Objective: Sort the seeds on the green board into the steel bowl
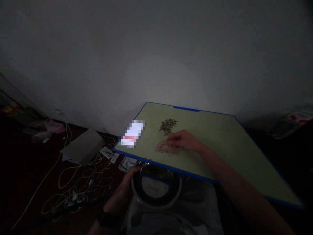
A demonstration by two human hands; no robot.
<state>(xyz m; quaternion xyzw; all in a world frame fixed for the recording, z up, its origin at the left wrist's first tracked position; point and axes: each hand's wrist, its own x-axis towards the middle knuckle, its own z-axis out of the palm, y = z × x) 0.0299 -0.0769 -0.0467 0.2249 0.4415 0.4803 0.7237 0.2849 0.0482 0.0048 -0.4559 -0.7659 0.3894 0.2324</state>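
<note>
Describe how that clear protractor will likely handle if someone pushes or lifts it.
The protractor looks like thin, see-through plastic, so it is probably light and fairly stiff. Its flat, half-round shape suggests it would slide rather than roll.

A blue-edged green tabletop (215,137) bears dark grains (168,125), a protractor (164,148) and a pixelated screen (132,133).
</note>
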